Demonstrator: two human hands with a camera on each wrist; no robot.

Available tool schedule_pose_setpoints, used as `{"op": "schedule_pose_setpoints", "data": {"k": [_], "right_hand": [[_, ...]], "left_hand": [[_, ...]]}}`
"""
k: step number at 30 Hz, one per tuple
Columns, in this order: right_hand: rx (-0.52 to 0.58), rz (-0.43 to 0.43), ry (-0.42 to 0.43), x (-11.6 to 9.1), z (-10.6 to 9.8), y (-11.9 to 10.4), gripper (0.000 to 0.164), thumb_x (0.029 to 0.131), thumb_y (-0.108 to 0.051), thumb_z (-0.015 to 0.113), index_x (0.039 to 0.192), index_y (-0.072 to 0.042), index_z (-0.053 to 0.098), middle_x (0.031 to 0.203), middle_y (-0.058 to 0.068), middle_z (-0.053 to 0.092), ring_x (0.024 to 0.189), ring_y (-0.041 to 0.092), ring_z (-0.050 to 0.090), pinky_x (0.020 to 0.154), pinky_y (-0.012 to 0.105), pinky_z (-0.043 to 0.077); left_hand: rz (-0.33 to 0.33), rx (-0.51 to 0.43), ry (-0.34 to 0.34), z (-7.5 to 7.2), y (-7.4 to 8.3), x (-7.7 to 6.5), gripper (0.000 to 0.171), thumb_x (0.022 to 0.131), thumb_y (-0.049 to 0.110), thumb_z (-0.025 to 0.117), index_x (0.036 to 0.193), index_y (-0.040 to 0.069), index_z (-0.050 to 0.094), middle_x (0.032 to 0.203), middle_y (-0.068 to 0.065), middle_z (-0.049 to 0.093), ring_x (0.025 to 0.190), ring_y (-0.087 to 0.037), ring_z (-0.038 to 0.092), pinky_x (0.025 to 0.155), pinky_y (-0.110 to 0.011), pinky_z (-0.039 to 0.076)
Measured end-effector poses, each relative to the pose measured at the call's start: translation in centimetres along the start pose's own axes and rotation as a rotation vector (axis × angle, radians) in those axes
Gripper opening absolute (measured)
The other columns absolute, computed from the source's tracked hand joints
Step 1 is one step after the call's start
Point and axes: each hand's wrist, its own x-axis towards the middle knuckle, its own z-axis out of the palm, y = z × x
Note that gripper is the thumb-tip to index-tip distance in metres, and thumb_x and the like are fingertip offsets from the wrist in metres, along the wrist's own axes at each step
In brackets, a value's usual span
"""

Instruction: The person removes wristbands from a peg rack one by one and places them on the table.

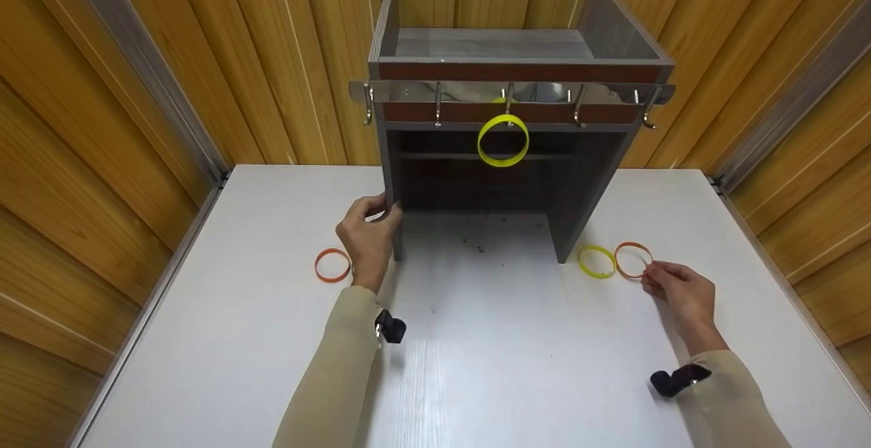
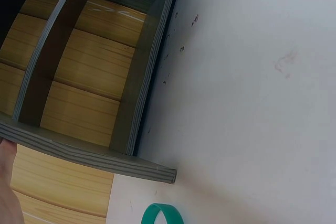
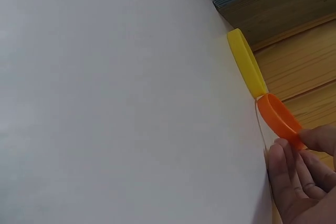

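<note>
A grey wooden shelf unit (image 1: 476,46) stands upright, a metal hook rail (image 1: 469,92) across its front. A yellow ring (image 1: 481,152) hangs from the middle hook. My left hand (image 1: 367,237) grips the front edge of the unit's left side panel (image 2: 94,158), thumb on the inner side. Between thumb and fingers, my right hand (image 1: 682,295) pinches the near edge of an orange ring (image 3: 278,116). That ring touches another yellow ring (image 3: 244,61) beside the unit's right panel.
An orange-red ring (image 1: 317,271) lies on the white table (image 1: 224,339), left of my left hand. In the left wrist view, part of a green ring (image 2: 148,214) appears below the panel's foot. Wood-look walls (image 1: 299,60) enclose the back and sides.
</note>
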Motion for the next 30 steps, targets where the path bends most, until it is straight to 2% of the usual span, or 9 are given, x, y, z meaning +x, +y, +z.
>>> {"op": "schedule_pose_setpoints", "data": {"k": [10, 16, 19, 23, 30], "right_hand": [[-0.233, -0.087, 0.062, 0.1, 0.3, 0.2, 0.041, 0.103, -0.011, 0.071, 0.136, 0.011, 0.061, 0.094, -0.005, 0.072, 0.082, 0.001, 0.071, 0.078, 0.016, 0.061], [-0.358, -0.132, 0.099, -0.1, 0.4, 0.6, 0.041, 0.103, -0.017, 0.070, 0.136, 0.007, 0.064, 0.109, 0.007, 0.070, 0.082, -0.002, 0.068, 0.077, 0.013, 0.059], [-0.367, -0.158, 0.126, -0.1, 0.3, 0.8, 0.039, 0.104, -0.017, 0.069, 0.136, 0.006, 0.065, 0.113, 0.009, 0.069, 0.083, -0.003, 0.066, 0.077, 0.012, 0.059], [-0.344, -0.191, 0.168, -0.2, 0.4, 0.7, 0.037, 0.104, -0.014, 0.069, 0.135, 0.006, 0.065, 0.109, 0.004, 0.069, 0.084, -0.003, 0.065, 0.076, 0.012, 0.059], [-0.373, -0.310, 0.202, -0.8, 1.3, -0.8, 0.037, 0.102, -0.020, 0.072, 0.132, 0.003, 0.069, 0.106, -0.002, 0.072, 0.087, -0.004, 0.063, 0.071, 0.009, 0.056]], "left_hand": [[0.012, -0.007, 0.008, 0.1, -0.1, 0.0, 0.017, 0.075, -0.008, 0.085, 0.090, -0.003, 0.079, 0.089, -0.009, 0.076, 0.086, -0.024, 0.074, 0.076, -0.030, 0.066], [0.011, -0.018, 0.012, 0.1, -0.1, -0.1, 0.017, 0.075, -0.008, 0.085, 0.090, -0.003, 0.079, 0.090, -0.009, 0.076, 0.087, -0.025, 0.074, 0.076, -0.032, 0.066], [0.007, -0.022, 0.008, 0.1, -0.1, -0.1, 0.017, 0.076, -0.008, 0.085, 0.091, -0.003, 0.079, 0.092, -0.009, 0.076, 0.088, -0.026, 0.074, 0.076, -0.033, 0.067], [0.001, -0.019, 0.001, 0.1, 0.0, -0.1, 0.017, 0.076, -0.008, 0.085, 0.091, -0.002, 0.079, 0.092, -0.009, 0.076, 0.088, -0.025, 0.073, 0.076, -0.033, 0.067], [-0.013, -0.036, 0.006, 0.1, 0.0, -0.1, 0.018, 0.076, -0.009, 0.086, 0.092, -0.002, 0.080, 0.092, -0.009, 0.076, 0.088, -0.023, 0.073, 0.077, -0.033, 0.066]]}}
